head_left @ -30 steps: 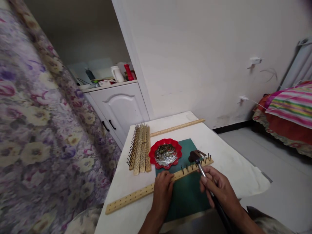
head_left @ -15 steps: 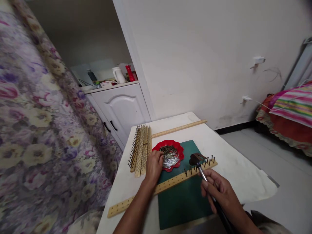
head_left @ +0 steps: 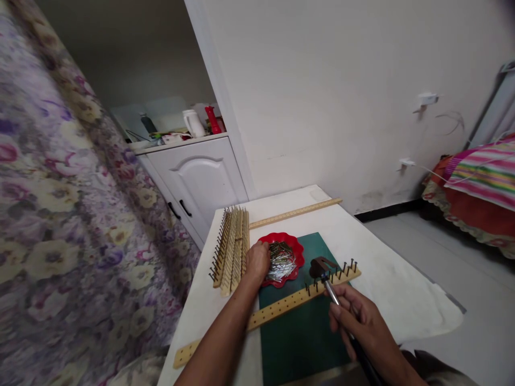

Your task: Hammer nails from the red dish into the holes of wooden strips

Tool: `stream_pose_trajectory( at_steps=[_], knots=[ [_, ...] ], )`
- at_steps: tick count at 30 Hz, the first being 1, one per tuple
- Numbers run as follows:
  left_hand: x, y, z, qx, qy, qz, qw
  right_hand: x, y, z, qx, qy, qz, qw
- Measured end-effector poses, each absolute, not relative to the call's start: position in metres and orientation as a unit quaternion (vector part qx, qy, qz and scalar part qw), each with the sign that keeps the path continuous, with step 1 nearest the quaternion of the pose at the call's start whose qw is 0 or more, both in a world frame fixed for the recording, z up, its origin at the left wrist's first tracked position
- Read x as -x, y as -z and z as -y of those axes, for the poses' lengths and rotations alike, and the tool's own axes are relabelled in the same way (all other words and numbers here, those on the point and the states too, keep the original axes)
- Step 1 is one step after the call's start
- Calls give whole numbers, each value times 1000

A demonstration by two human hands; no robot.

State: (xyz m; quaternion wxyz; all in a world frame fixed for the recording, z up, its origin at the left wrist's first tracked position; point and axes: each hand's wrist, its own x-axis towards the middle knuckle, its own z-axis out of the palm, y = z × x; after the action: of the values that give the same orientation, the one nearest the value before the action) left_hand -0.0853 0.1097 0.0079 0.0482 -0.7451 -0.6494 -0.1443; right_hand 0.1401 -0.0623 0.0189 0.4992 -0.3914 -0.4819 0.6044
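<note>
My right hand (head_left: 360,319) is wrapped around the dark handle of a claw hammer (head_left: 332,292), whose metal head hovers over a wooden strip (head_left: 281,305) with drilled holes. Several dark nails stand upright along the strip's right end. This strip lies slantwise across a green mat (head_left: 300,343). At the left rim of a red scalloped bowl (head_left: 296,252) is my left hand (head_left: 257,261), its fingers curled. Their tips are partly hidden, so I cannot see what they hold. Loose nails (head_left: 280,262), silver and brownish, fill the bowl. My left forearm crosses over the strip.
Several nail-studded wooden strips (head_left: 231,246) stand side by side left of the bowl. Another wooden strip (head_left: 295,213) lies toward the back of the white table (head_left: 386,289). A floral curtain (head_left: 80,225) hangs at left, beside a white cabinet (head_left: 201,177).
My left hand has shifted slightly up and left, from over the nails to the bowl's left rim. The hammer head has moved slightly left and down in view.
</note>
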Motion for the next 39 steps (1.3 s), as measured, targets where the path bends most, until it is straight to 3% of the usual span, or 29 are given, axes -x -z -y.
stream_pose_trajectory(
  at_steps=[6, 10, 14, 17, 23, 39],
  knots=[
    [88, -16, -95, 738, 175, 650, 50, -139, -19, 62, 390, -603, 484, 500],
    [91, -26, -66, 735, 302, 607, 14, -140, -25, 63, 392, -598, 485, 503],
    [88, -32, -34, 662, 492, 539, -172, -139, -24, 63, 388, -594, 488, 508],
    [83, -31, -15, 582, 560, 497, -317, -139, -21, 63, 388, -588, 490, 513],
    [65, -9, 10, 589, 516, 502, -367, -143, -22, 66, 399, -577, 492, 515],
    [43, 14, 6, 676, 426, 528, -289, -144, -28, 68, 406, -585, 481, 512]
  ],
)
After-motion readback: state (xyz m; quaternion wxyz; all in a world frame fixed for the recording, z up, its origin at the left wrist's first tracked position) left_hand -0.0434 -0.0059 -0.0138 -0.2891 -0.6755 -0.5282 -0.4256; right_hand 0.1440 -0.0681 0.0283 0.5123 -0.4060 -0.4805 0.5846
